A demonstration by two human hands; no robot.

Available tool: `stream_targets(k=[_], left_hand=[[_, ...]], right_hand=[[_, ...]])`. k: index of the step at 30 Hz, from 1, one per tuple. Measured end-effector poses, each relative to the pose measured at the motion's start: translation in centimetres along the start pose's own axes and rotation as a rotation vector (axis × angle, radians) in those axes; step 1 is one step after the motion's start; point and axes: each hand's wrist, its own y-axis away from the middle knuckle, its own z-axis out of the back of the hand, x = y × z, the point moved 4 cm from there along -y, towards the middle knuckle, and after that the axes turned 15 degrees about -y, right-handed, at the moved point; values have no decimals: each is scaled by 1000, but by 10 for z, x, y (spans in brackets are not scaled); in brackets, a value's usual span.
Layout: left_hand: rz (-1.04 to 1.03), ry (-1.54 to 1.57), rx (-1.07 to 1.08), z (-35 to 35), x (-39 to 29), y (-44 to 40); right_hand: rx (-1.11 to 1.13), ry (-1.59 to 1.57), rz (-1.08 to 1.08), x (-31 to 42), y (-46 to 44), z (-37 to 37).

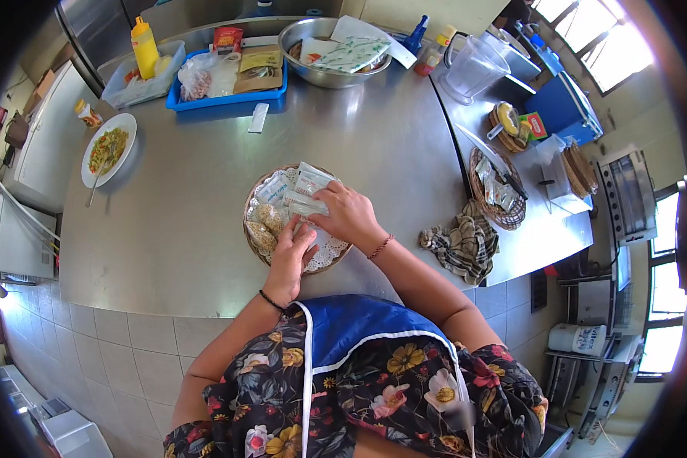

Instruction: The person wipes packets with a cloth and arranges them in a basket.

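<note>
At frame centre, sachets (pixel 311 179) are grasped by right hand (pixel 347 214) over wicker basket (pixel 247 229). Left hand (pixel 290 261) just below — grip can't be told.

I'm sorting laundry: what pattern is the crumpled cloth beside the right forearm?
The crumpled cloth has dark and cream checks, seen in the head view.

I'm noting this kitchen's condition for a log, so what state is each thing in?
Right hand: gripping packets
Left hand: beside the packets, grip unclear
Lined basket: holding seeded balls and packets
Plate: bearing food
Spoon: resting on the plate
Yellow bottle: upright
Blue tray: loaded
Steel bowl: filled
Blender jug: upright
Checked cloth: crumpled
Knife: lying across another basket
</note>
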Motion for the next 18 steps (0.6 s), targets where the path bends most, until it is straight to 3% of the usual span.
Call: stream_targets(k=[3, 6, 18], left_hand=[[5, -2, 55, 1, 2, -1], [-9, -11, 94, -3, -2, -2], [-52, -60, 5, -23, -14, -12]], right_hand=[[3, -21, -15, 2, 1, -1], [83, -85, -169, -1, 4, -2], [-38, -67, -86, -15, 0, 2]])
